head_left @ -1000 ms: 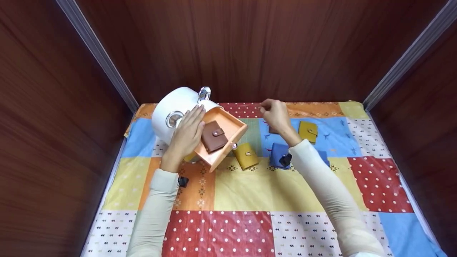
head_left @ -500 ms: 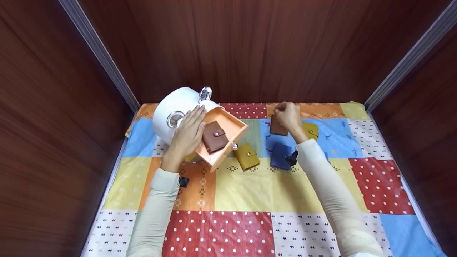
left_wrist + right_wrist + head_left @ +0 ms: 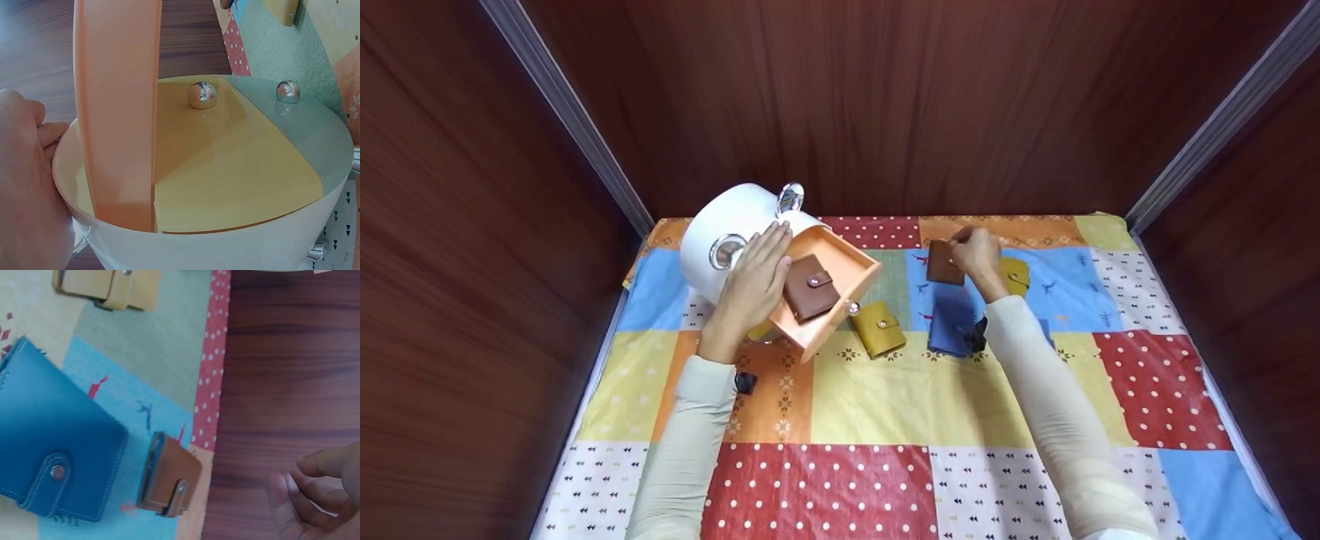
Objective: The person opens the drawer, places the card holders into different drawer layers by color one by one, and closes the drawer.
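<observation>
With fingers straight and together, my left hand (image 3: 754, 281) rests on a white round drawer box (image 3: 735, 214). An orange drawer (image 3: 847, 262) stands pulled out of it, holding a brown wallet (image 3: 810, 289). The left wrist view shows the box's yellow drawer front (image 3: 236, 163) and green drawer front (image 3: 298, 124) side by side. My right hand (image 3: 981, 255) is loosely curled beside a second brown wallet (image 3: 177, 478) on the cloth; between its thumb and fingers (image 3: 278, 492) nothing shows. A blue wallet (image 3: 950, 330) lies nearer me, under the right wrist.
A yellow wallet (image 3: 879, 328) lies by the orange drawer, and another yellow wallet (image 3: 1015, 275) sits beyond the right wrist. Something blue (image 3: 1045, 328) shows past the right sleeve. Wooden panels (image 3: 855, 105) enclose the table with its patchwork cloth (image 3: 870, 405) at the back and sides.
My right hand has moved rightward and slightly towards me, bringing the brown wallet on the cloth into fuller view. My left hand and the drawer box have stayed in place.
</observation>
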{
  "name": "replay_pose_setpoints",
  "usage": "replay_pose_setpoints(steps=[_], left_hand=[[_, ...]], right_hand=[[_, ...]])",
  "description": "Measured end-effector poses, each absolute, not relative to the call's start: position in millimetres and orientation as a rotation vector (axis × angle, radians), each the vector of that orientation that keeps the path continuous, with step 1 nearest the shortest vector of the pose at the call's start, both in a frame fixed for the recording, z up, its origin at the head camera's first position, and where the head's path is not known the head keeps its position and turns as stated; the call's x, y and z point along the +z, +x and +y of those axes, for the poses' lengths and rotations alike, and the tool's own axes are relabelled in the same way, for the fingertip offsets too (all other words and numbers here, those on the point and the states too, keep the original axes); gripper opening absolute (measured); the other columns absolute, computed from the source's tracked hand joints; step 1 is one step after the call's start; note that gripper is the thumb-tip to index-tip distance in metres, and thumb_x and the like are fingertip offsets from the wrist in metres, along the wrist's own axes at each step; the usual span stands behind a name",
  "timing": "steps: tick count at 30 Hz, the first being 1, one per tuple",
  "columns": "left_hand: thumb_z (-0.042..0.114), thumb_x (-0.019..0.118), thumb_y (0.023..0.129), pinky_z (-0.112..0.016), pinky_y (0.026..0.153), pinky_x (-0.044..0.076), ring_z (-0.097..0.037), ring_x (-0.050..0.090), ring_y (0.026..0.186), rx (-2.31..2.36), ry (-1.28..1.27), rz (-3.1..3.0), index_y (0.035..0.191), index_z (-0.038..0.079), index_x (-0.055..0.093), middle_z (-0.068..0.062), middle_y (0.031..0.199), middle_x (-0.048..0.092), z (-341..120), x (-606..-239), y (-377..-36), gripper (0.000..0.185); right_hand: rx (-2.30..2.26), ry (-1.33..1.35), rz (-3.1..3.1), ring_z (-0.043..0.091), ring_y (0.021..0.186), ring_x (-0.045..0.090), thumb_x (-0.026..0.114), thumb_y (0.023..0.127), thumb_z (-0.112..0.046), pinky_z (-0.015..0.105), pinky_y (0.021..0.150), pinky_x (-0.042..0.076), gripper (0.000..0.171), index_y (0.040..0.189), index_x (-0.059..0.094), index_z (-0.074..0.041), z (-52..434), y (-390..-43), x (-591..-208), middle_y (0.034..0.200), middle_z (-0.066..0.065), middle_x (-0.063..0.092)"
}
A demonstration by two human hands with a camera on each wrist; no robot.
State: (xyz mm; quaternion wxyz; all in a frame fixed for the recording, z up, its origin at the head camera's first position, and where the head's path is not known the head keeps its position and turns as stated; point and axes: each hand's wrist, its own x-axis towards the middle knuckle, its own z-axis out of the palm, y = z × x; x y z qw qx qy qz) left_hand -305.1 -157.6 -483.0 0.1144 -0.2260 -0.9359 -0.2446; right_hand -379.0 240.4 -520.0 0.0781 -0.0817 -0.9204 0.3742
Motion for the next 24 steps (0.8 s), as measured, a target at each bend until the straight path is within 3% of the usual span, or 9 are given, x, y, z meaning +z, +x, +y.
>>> replay_pose_setpoints(steps=[5,11,17,21,24], left_hand=[[0.028,0.033,0.117,-0.042,0.139,0.010,-0.027,0.023,0.166,-0.717,-0.665,-2.731,0.164,0.003,0.037,-0.008,0.175,0.032,-157.9,-484.5,-305.4,0.054],[0.030,0.031,0.117,-0.043,0.139,0.010,-0.028,0.022,0.166,-0.713,-0.662,-2.744,0.164,0.003,0.036,-0.009,0.176,0.030,-157.7,-483.6,-303.9,0.055],[0.031,0.031,0.117,-0.045,0.139,0.011,-0.029,0.023,0.166,-0.714,-0.659,-2.750,0.165,0.004,0.036,-0.009,0.176,0.030,-157.6,-483.9,-303.8,0.055],[0.031,0.030,0.117,-0.044,0.139,0.010,-0.028,0.022,0.166,-0.711,-0.664,-2.756,0.165,0.004,0.035,-0.009,0.176,0.030,-157.7,-483.6,-304.2,0.055],[0.031,0.030,0.117,-0.043,0.139,0.009,-0.027,0.021,0.166,-0.709,-0.659,-2.766,0.166,0.006,0.034,-0.008,0.176,0.028,-158.1,-483.2,-304.0,0.055]], right_hand=[[1.096,-0.261,-2.760,0.042,0.100,0.073,0.063,0.102,-0.012,0.053,0.088,0.062,0.025,0.111,0.077,0.006,245.1,-381.6,-530.2,0.112,0.027,0.077],[1.137,-0.316,-2.793,0.037,0.095,0.072,0.062,0.103,-0.013,0.041,0.075,0.056,0.024,0.111,0.076,0.005,250.8,-380.6,-539.8,0.110,0.025,0.076],[1.139,-0.351,-2.807,0.031,0.090,0.070,0.063,0.104,-0.016,0.036,0.072,0.053,0.023,0.107,0.075,0.004,256.5,-381.5,-550.2,0.107,0.023,0.075],[1.122,-0.383,-2.808,0.024,0.074,0.067,0.066,0.103,-0.017,0.032,0.062,0.049,0.022,0.097,0.075,0.001,259.2,-383.7,-558.3,0.087,0.016,0.075],[1.114,-0.415,-2.808,0.019,0.063,0.060,0.067,0.102,-0.018,0.030,0.055,0.044,0.021,0.089,0.070,-0.002,260.2,-384.4,-564.1,0.069,0.007,0.067]])
